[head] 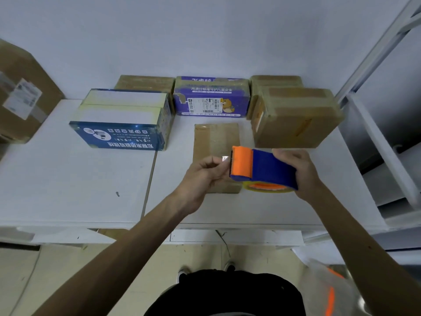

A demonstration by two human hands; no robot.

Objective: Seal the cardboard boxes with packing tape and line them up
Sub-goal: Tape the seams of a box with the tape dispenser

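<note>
My right hand (296, 172) grips a blue and orange tape dispenser (262, 167) with a roll of clear tape under it. My left hand (205, 172) pinches the free end of the tape (224, 158) at the dispenser's orange front. Both hands hover over a small flat brown cardboard box (215, 139) on the white table (79, 179). Behind it stand a blue and white box (120, 120), a purple box (210, 99) with a label, and a taped brown box (296, 117).
Two more brown boxes, one (145, 83) behind the blue box and one (273, 80) at the back right, sit by the wall. A large brown carton (20, 94) stands at the far left. White shelving (387, 137) rises on the right. A second dispenser (330, 293) is low right.
</note>
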